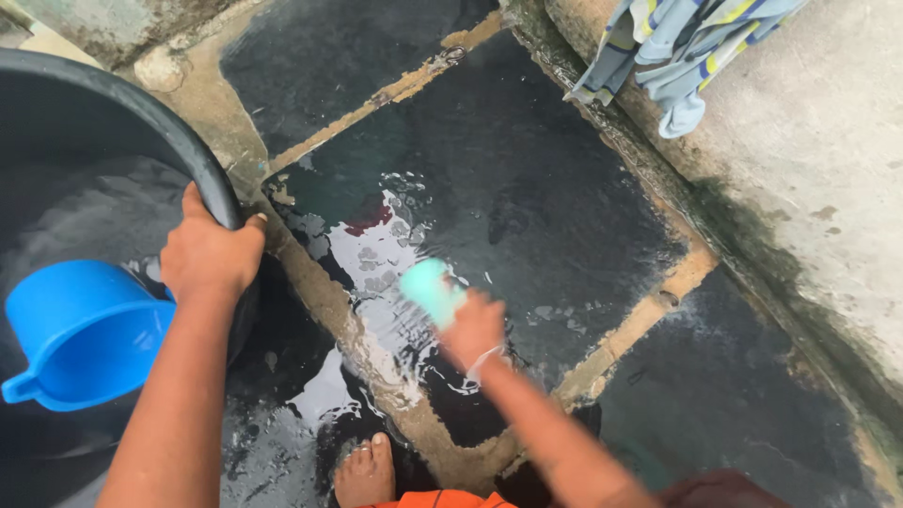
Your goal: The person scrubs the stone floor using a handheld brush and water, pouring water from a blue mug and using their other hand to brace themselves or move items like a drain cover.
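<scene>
Wet dark stone floor (527,188) could let the pale green soap bar (428,290) we clench in our right hand (473,327) slip; our left hand (209,254) grips the black round plastic tub (202,155) rim.

The left hand (209,252) grips the rim of a black water tub (188,141) holding a floating blue scoop (80,334), while the blurred right hand (473,326) holds a turquoise soap bar (428,289) over wet dark floor slabs (546,188).

A: Free room?
B: Wet dark floor (527,188) at frame centre, open. Black tub (202,160) w/ blue jug (80,334) blocks left; concrete ledge (809,160) & striped cloth (673,52) block upper right.
</scene>
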